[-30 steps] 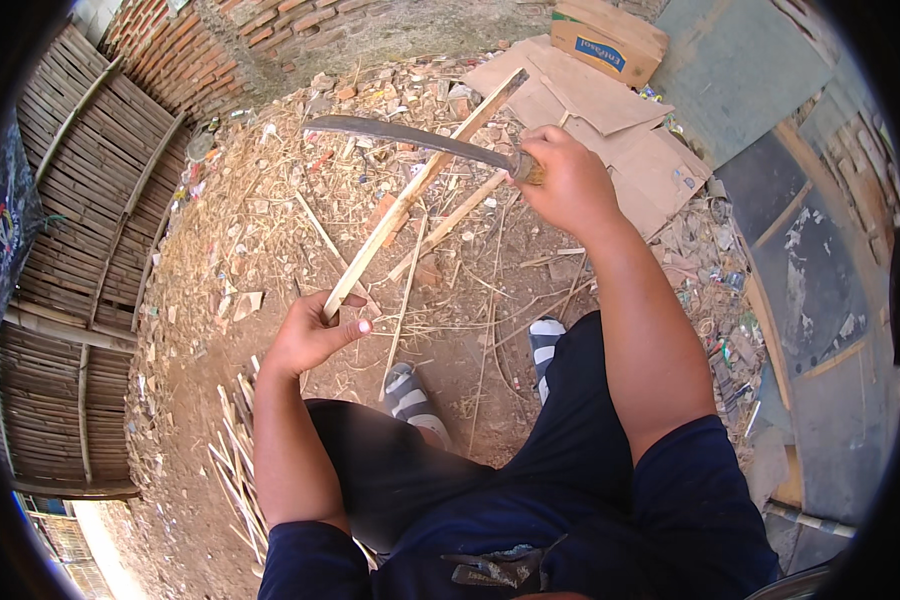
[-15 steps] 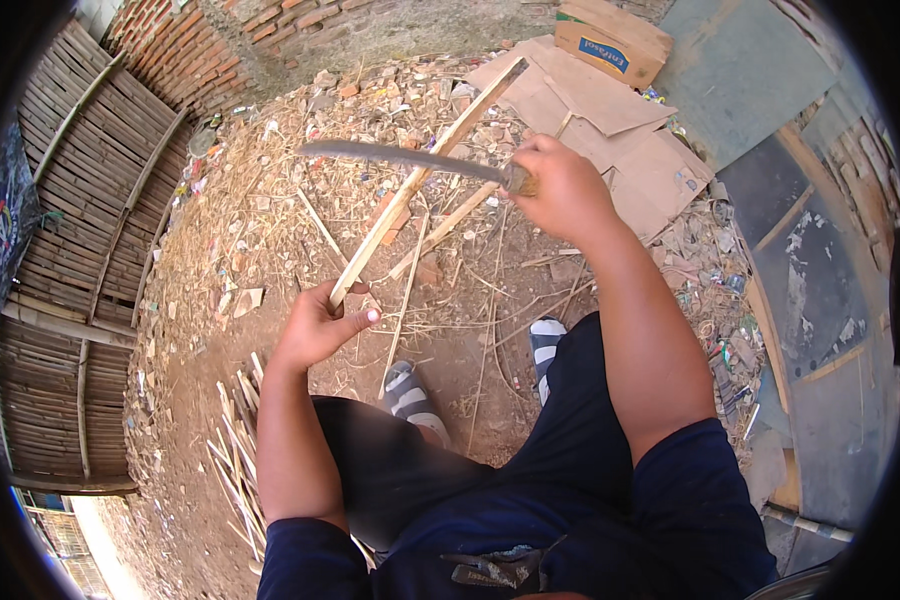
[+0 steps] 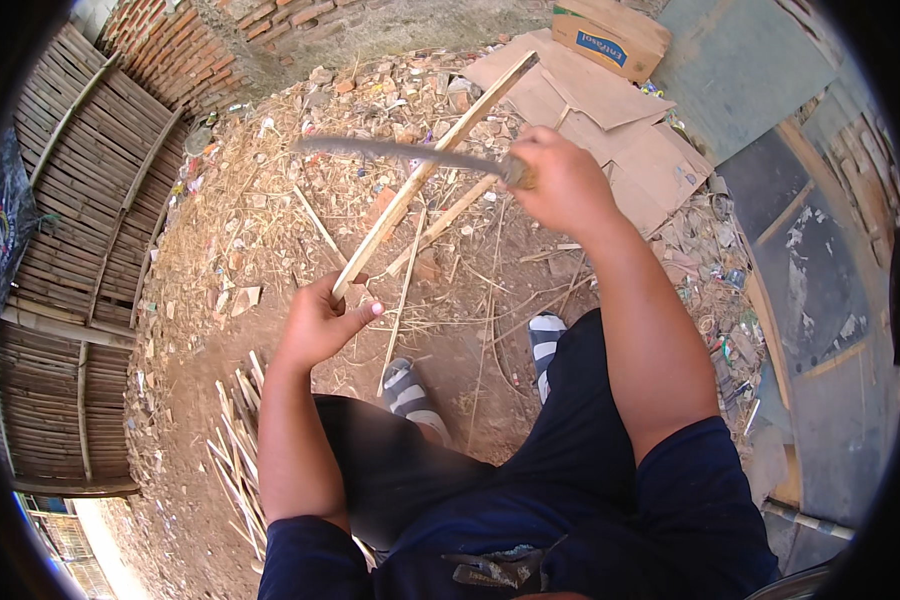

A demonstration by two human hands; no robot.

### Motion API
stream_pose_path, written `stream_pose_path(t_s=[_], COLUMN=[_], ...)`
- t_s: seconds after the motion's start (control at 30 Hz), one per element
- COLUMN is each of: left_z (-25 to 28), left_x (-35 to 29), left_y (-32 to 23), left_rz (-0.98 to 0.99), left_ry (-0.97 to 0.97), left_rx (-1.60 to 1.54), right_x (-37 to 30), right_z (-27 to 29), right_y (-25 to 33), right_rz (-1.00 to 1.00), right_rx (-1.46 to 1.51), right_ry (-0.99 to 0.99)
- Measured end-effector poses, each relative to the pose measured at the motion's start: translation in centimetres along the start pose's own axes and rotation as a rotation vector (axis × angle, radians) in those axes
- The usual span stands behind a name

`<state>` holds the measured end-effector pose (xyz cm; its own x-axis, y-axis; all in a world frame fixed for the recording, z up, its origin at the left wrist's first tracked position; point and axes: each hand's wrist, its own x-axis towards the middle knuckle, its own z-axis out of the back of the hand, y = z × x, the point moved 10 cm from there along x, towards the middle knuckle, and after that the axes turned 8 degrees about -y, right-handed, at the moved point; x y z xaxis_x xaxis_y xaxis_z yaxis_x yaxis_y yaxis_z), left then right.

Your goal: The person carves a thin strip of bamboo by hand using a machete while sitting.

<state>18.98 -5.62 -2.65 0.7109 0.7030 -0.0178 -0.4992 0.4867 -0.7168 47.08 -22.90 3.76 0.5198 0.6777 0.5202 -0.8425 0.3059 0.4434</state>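
My left hand is closed round the near end of a long pale wooden strip, which slants up and away to the right. In my right hand is the wooden handle of a machete. Its dark curved blade points left and crosses the strip above its middle; whether the edge touches the wood I cannot tell. The blade is slightly blurred. Below the strip, another piece of wood lies slanted on the ground.
Split sticks are heaped by my left leg. Shavings and rubble cover the ground ahead. Flattened cardboard and a cardboard box lie at the far right. A bamboo wall stands left, dark panels right.
The strip's far end has shifted slightly up and to the right. My right hand and the machete have moved up a little, and both grips stay the same.
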Motion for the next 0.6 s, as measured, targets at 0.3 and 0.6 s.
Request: stream_pose_path(t_s=[0.3, 0.6], left_z=[1.0, 1.4], left_x=[0.0, -0.2], left_y=[-0.5, -0.1], left_rz=[-0.070, -0.103], left_ry=[-0.073, -0.104], left_rx=[0.138, 0.102], right_x=[0.9, 0.5], right_z=[0.7, 1.2], right_y=[-5.0, -2.6], right_rz=[-0.098, -0.052], right_rx=[-0.038, -0.018], right_ry=[-0.122, -0.040])
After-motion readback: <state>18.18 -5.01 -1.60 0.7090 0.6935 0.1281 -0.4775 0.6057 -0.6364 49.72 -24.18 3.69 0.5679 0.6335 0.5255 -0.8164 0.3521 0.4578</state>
